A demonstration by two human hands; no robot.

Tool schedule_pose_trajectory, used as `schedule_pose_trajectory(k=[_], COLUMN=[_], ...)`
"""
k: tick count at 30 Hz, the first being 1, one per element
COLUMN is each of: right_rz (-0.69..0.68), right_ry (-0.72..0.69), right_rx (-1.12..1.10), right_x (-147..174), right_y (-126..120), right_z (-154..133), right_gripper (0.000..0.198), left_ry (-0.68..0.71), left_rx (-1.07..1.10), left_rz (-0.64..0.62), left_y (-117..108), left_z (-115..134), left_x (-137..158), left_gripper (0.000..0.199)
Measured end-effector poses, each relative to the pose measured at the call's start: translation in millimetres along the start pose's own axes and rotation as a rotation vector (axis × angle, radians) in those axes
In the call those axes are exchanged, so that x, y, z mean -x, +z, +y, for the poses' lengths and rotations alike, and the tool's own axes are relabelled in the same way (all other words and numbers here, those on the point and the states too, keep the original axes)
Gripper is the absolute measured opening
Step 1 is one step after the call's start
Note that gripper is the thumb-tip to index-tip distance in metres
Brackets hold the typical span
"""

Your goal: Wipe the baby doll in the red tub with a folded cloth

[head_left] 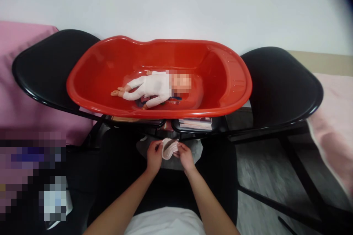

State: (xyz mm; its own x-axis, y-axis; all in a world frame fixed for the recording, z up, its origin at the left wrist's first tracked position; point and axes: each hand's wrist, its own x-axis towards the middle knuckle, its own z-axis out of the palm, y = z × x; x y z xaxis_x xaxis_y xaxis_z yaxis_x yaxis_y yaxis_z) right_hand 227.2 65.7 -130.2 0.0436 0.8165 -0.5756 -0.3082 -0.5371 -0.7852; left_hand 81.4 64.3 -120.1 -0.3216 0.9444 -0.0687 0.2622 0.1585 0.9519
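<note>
The pale cloth band [172,148] is on the near side of the red tub [89,71], lower than its rim, pinched between thumb and fingers at one side by the left grip [154,156] and at the other by the right grip [186,156]. Inside the tub, a white-clothed doll [156,86] lies beyond the near rim. A left desk [52,68] and right desk [282,84] flank the tub; papers [195,123] sit under its near edge. Grey floor [261,180] shows to its near right.
</note>
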Motion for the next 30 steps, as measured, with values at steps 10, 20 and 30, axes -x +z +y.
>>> schedule_pose_trajectory(k=[10,20,30], right_rz=[-0.136,-0.23,-0.145], right_ry=[-0.08,-0.136,-0.136], right_rx=[0.153,0.217,0.166], right_x=[-3,-1,-2], right_y=[1,4,5], right_z=[13,14,13], right_gripper=[0.048,0.043,0.041], left_ry=[-0.028,-0.091,-0.059], left_rx=[-0.006,0.021,-0.023], left_rz=[-0.059,-0.094,-0.142], left_y=[3,8,7], left_z=[-10,-12,-7], left_x=[0,2,5], left_gripper=[0.022,0.02,0.017])
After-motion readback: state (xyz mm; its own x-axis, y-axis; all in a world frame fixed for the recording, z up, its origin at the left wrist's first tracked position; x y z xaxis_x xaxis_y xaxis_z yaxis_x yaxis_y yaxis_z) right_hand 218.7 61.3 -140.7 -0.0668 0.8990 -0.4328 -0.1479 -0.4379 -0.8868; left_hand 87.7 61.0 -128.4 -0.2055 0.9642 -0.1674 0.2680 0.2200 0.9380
